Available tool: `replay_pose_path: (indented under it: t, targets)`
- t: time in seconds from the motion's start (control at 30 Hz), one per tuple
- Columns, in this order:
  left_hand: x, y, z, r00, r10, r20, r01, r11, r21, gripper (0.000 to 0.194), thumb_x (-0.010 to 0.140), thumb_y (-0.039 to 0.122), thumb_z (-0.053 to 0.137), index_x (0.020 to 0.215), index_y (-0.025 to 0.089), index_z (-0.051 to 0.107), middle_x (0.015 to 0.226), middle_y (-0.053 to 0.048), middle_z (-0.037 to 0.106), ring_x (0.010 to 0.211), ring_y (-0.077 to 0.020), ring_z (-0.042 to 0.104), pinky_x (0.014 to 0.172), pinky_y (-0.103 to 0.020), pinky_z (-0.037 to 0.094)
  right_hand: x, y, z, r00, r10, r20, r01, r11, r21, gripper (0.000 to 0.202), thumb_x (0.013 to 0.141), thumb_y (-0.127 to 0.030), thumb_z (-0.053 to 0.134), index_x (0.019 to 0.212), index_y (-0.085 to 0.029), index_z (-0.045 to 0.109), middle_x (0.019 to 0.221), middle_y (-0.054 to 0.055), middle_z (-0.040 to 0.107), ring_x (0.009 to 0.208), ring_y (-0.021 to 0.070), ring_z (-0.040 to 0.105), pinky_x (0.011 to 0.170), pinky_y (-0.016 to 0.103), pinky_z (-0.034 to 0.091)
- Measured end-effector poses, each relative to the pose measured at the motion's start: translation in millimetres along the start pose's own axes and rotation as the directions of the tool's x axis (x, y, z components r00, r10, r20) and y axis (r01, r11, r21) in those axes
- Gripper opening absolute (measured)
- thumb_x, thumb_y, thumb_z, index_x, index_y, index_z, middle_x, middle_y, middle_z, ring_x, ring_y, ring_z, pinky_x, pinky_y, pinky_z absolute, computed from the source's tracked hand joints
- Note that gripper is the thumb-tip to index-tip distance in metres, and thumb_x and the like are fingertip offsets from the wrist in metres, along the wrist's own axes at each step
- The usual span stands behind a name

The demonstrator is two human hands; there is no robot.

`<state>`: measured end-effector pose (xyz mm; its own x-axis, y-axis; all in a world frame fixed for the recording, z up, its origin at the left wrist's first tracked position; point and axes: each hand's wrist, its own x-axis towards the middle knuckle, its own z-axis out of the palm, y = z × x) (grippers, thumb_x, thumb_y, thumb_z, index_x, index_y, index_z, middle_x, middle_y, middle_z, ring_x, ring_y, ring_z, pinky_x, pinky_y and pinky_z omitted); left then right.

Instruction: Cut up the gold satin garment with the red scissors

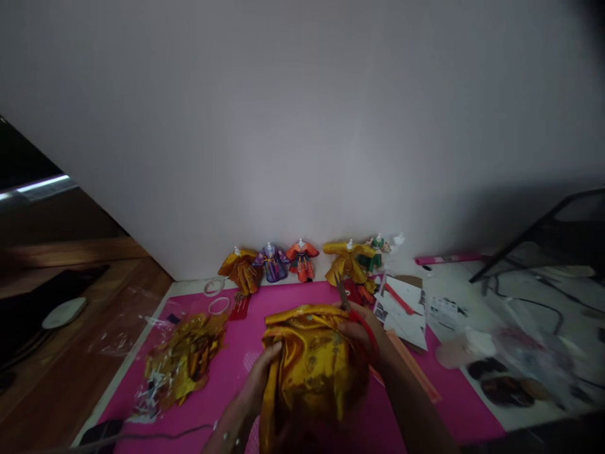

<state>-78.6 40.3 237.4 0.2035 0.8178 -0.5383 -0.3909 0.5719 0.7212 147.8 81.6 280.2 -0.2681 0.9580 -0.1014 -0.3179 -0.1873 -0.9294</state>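
Observation:
A large piece of shiny golden fabric (314, 356) is held up over the pink mat (231, 359), its lower part dark and blurred. My left hand (259, 378) grips its left edge, fingers closed on the cloth. At the upper right of the fabric, my right hand (362, 331) is closed round scissors with red handles (363, 328). The scissor blades point up and to the left, above the cloth. My right fingers also touch the fabric's edge.
Small dressed figures, including a purple one (271, 262) and an orange one (302, 260), stand along the wall. Golden scraps (189, 356) in clear plastic lie left. White papers (404, 309), an orange strip (413, 366), a bottle (466, 348) and cables are on the right.

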Motion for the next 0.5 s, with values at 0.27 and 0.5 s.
replay_pose_path:
  t: [0.27, 0.5]
  targets:
    - [-5, 10, 11.3, 0.988, 0.109, 0.113, -0.134, 0.961, 0.243, 0.047, 0.05, 0.025, 0.093, 0.093, 0.017, 0.077, 0.095, -0.007, 0.081, 0.102, -0.0348, 0.069, 0.093, -0.043, 0.05, -4, 0, -3, 0.996, -0.025, -0.088, 0.021, 0.999, -0.049, 0.04, 0.064, -0.039, 0.077, 0.099, -0.021, 0.066, 0.084, 0.004, 0.074, 0.082, 0.0299, 0.07, 0.071, 0.036, 0.053]
    - [-7, 20, 23.6, 0.974, 0.227, -0.008, -0.22, 0.951, 0.218, 0.04, 0.061, 0.034, 0.087, 0.096, 0.018, 0.077, 0.099, -0.006, 0.081, 0.105, -0.0327, 0.068, 0.094, -0.039, 0.05, -7, 4, -5, 0.991, -0.039, -0.128, 0.028, 0.996, -0.09, 0.047, 0.067, -0.041, 0.077, 0.108, -0.021, 0.064, 0.091, 0.005, 0.074, 0.089, 0.031, 0.07, 0.076, 0.038, 0.055]
